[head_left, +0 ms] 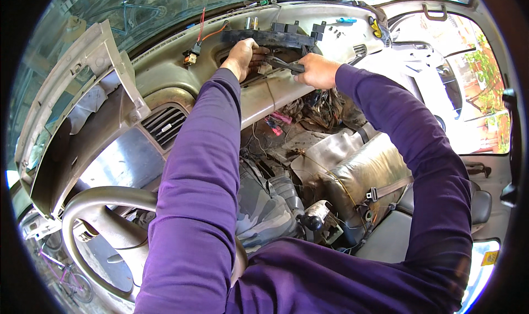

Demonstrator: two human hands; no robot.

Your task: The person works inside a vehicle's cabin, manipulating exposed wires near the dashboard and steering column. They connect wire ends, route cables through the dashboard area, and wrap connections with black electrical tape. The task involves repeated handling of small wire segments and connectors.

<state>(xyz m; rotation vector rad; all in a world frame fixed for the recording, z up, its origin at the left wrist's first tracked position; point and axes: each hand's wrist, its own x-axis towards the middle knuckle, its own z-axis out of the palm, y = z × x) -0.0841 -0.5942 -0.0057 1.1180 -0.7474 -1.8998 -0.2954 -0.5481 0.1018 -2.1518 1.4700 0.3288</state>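
Observation:
My left hand [244, 59] is at the dashboard opening [270, 71], fingers curled by a long black plastic panel [268, 38]; I cannot make out what they grip. My right hand [318, 71] is closed on a dark wrapped cable bundle [287, 64], which runs left toward my left hand. Black box-shaped connectors and small metallic cylinders [251, 23] stand along the panel's top. A small black switch [192, 53] with red and orange wires lies on the dashboard to the left.
A loose trim piece [71, 66] stands at left above the steering wheel [88, 198]. A blue pen-like item [346, 20] and yellow-black tool [376, 27] lie at the dashboard's right. Tangled wires [322, 109] hang below, near the worn seat [361, 187] and gear lever [312, 221].

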